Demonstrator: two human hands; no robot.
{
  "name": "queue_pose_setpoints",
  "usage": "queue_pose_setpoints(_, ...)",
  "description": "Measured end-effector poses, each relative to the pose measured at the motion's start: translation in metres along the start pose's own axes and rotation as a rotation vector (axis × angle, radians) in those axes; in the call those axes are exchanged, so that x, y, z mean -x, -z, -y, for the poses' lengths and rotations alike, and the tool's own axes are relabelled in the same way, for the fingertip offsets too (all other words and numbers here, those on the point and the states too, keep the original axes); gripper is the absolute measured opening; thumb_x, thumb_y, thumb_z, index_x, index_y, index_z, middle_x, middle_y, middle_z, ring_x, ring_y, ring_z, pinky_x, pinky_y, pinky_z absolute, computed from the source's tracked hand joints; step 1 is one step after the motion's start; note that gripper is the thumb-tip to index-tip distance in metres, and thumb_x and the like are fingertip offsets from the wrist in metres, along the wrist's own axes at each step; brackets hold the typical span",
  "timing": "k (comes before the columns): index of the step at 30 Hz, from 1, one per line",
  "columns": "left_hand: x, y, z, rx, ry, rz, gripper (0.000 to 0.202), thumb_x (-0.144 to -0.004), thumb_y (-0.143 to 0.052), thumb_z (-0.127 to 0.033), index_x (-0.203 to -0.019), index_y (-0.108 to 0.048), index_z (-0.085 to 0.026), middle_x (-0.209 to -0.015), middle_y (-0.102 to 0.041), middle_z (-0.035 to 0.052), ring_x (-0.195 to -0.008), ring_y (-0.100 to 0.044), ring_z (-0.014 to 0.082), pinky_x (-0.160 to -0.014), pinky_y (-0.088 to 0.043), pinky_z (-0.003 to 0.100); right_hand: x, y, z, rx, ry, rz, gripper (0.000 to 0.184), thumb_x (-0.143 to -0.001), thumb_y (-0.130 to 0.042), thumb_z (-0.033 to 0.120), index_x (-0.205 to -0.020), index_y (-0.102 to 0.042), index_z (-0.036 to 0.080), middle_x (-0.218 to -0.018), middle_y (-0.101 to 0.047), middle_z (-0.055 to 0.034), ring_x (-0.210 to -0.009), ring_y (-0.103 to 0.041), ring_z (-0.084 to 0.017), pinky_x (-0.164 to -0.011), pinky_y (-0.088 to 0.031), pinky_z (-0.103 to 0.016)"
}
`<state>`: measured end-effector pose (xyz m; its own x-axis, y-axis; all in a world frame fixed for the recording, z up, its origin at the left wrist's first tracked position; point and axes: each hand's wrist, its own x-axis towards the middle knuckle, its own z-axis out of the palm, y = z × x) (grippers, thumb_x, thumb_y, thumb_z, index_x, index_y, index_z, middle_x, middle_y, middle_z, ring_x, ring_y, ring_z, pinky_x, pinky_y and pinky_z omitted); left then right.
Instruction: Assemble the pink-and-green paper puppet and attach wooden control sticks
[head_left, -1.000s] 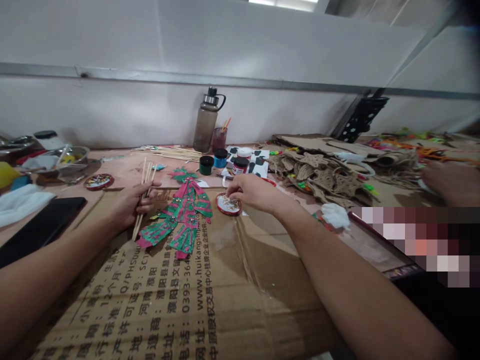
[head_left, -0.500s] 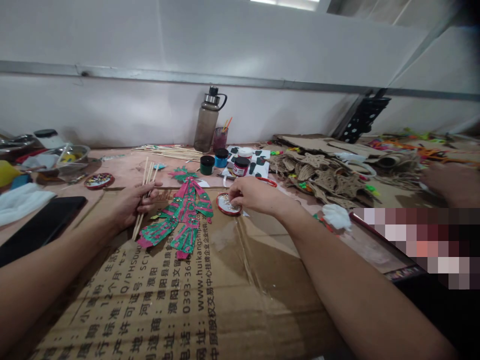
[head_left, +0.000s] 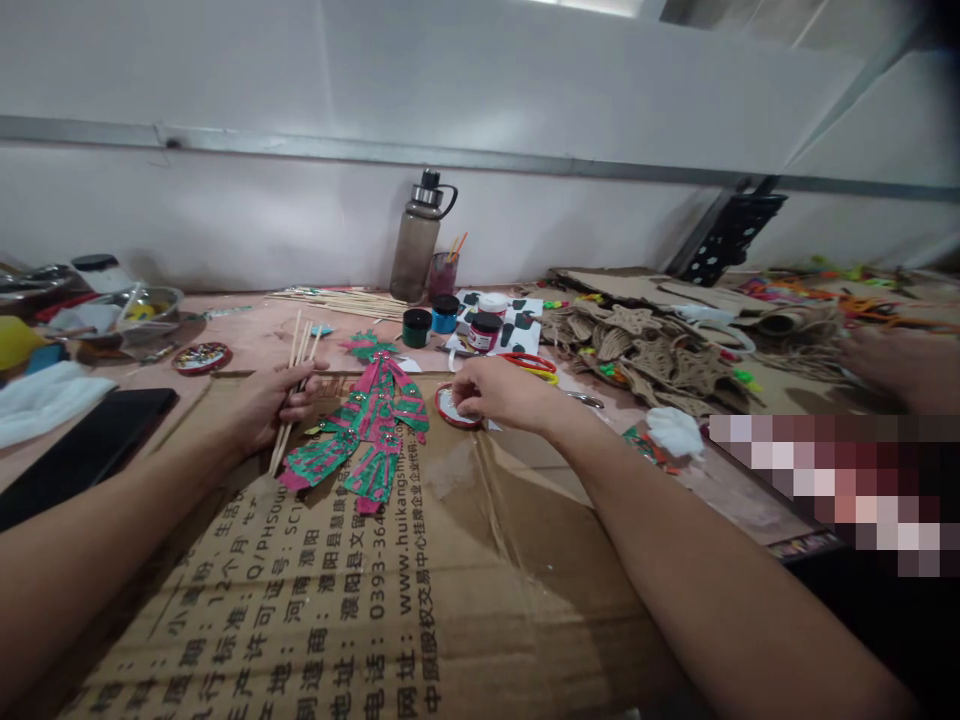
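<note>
Several thin wooden sticks (head_left: pixel 301 345) stand nearly upright in my left hand (head_left: pixel 277 400), whose fingers are wrapped round them. Right of it, a painted pink and green paper figure (head_left: pixel 375 410), dotted with shiny beads, lies on the printed cardboard (head_left: pixel 480 600). My right hand (head_left: pixel 499 390) is over a small red-rimmed lid (head_left: pixel 448 405) that holds tiny shiny pieces. Its thumb and fingers are pinched together at the lid; whatever is between the fingertips is too small to make out.
Paint jars (head_left: pixel 416 328), a water bottle (head_left: pixel 417 240) and loose sticks (head_left: pixel 337 302) stand or lie behind the figure. At the left are a phone (head_left: pixel 97 440) and a bead-filled lid (head_left: pixel 201 357). Brown cut-outs (head_left: pixel 637 345) are piled right; another person's hand (head_left: pixel 892 365) is beyond.
My right hand stays at the lid, its fingers slightly lower and further over it. My left hand keeps its hold on the sticks. The view has shifted slightly.
</note>
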<state>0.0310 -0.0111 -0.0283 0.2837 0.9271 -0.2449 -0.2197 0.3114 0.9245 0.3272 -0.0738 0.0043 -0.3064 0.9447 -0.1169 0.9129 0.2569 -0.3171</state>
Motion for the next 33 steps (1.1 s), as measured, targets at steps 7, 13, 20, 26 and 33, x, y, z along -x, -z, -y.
queue_pose_setpoints(7, -0.004, 0.003, 0.001, -0.021, 0.005, 0.054, 0.009, -0.091, -0.049, -0.013, -0.091, -0.057, -0.011, -0.058, -0.042, -0.0048, -0.035, -0.030, 0.0012, -0.027, -0.022, 0.008, -0.001, -0.002, -0.001, 0.015, 0.035, 0.010, 0.012, -0.073, -0.057, 0.010, -0.076, -0.068, 0.014, -0.071, -0.065, -0.0026, -0.063, -0.052, -0.011, -0.058, -0.034, -0.024)
queue_pose_setpoints(13, 0.002, -0.005, -0.002, 0.000, 0.004, 0.029, 0.011, -0.091, -0.047, -0.011, -0.084, -0.056, -0.011, -0.055, -0.045, -0.0040, -0.034, -0.032, 0.0015, -0.026, -0.022, 0.008, 0.000, -0.003, 0.001, 0.112, 0.096, 0.034, 0.014, -0.074, -0.053, 0.010, -0.076, -0.065, 0.016, -0.074, -0.064, -0.0030, -0.060, -0.047, -0.011, -0.056, -0.030, -0.024)
queue_pose_setpoints(20, 0.005, -0.006, -0.002, 0.005, 0.006, 0.043, 0.009, -0.089, -0.051, -0.013, -0.081, -0.055, -0.011, -0.055, -0.045, -0.0042, -0.034, -0.032, 0.0015, -0.026, -0.024, 0.008, -0.003, -0.006, 0.001, 0.157, 0.100, 0.021, 0.014, -0.077, -0.052, 0.022, -0.064, -0.055, 0.017, -0.062, -0.054, -0.0009, -0.053, -0.037, -0.010, -0.052, -0.025, -0.027)
queue_pose_setpoints(26, 0.001, -0.002, 0.000, 0.000, 0.003, 0.036, 0.008, -0.089, -0.050, -0.013, -0.087, -0.057, -0.011, -0.056, -0.045, -0.0039, -0.035, -0.033, 0.0021, -0.026, -0.024, 0.008, 0.000, -0.002, -0.005, 0.112, 0.047, 0.044, 0.016, -0.079, -0.051, 0.024, -0.065, -0.054, 0.018, -0.060, -0.054, -0.0009, -0.053, -0.041, -0.011, -0.051, -0.025, -0.028)
queue_pose_setpoints(33, -0.005, 0.004, 0.004, 0.003, -0.029, 0.073, 0.007, -0.087, -0.052, -0.011, -0.088, -0.059, -0.010, -0.058, -0.046, -0.0022, -0.036, -0.034, 0.0021, -0.027, -0.023, 0.008, -0.001, -0.003, -0.012, 0.029, 0.048, -0.021, 0.004, -0.075, -0.054, 0.019, -0.074, -0.057, 0.017, -0.069, -0.062, -0.0026, -0.060, -0.050, -0.012, -0.055, -0.032, -0.025)
